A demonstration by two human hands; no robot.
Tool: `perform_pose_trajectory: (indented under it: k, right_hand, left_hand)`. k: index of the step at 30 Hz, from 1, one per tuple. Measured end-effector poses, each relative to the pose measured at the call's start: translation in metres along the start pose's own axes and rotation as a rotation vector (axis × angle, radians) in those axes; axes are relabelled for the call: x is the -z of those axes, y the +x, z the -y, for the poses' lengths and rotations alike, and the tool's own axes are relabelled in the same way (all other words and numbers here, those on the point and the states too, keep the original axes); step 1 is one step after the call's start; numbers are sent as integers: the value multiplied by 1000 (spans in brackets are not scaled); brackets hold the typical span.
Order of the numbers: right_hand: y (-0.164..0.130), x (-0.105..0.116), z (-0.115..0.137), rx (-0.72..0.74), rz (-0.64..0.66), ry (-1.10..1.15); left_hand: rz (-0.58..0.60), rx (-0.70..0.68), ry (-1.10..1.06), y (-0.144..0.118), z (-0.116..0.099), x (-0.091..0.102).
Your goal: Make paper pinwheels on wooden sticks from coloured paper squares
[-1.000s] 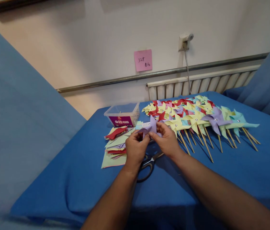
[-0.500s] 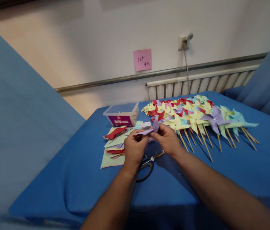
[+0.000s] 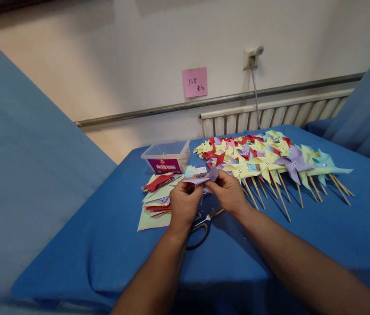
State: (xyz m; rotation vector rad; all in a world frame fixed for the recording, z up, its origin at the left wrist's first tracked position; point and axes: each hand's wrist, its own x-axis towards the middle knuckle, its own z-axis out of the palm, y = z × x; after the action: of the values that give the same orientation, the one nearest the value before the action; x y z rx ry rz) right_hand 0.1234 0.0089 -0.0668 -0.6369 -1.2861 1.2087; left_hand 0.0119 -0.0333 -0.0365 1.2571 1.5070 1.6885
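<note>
Pinching a purple paper piece between them, the left hand and right hand hold it raised above the scissors, near the table's middle, so its folded flaps stay gathered; finished pinwheels line the far edge.

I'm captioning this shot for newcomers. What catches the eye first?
The spread of colourful paper pinwheels on sticks, fanned across the far right of the blue table. At centre, the left hand and right hand pinch a purple folded paper above black-handled scissors.
</note>
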Motion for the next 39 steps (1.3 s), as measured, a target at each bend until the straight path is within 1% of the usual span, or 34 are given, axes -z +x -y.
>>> perform_pose_trajectory:
  k: [4, 10, 20, 25, 29, 31, 35, 39]
  right_hand:
    - [0, 1, -1, 13, 3, -21]
    - [0, 2, -6, 16, 2, -31]
    - [0, 1, -11, 44, -47, -81]
    - [-1, -1, -6, -7, -40, -7]
    - [0, -1, -4, -37, -4, 64]
    - [0, 0, -6, -27, -5, 35]
    - [-1, 0, -11, 4, -67, -82]
    - [-1, 0, -10, 7, -79, -84]
  left_hand:
    - [7, -8, -42, 0, 1, 0]
    - [6, 8, -21, 0, 0, 1]
    - [2, -8, -3, -1, -1, 0]
    - [-5, -19, 16, -2, 0, 0]
    - [-5, -30, 31, -2, 0, 0]
    - [3, -34, 25, -2, 0, 0]
    - [14, -44, 19, -2, 0, 0]
    - [22, -25, -7, -2, 1, 1]
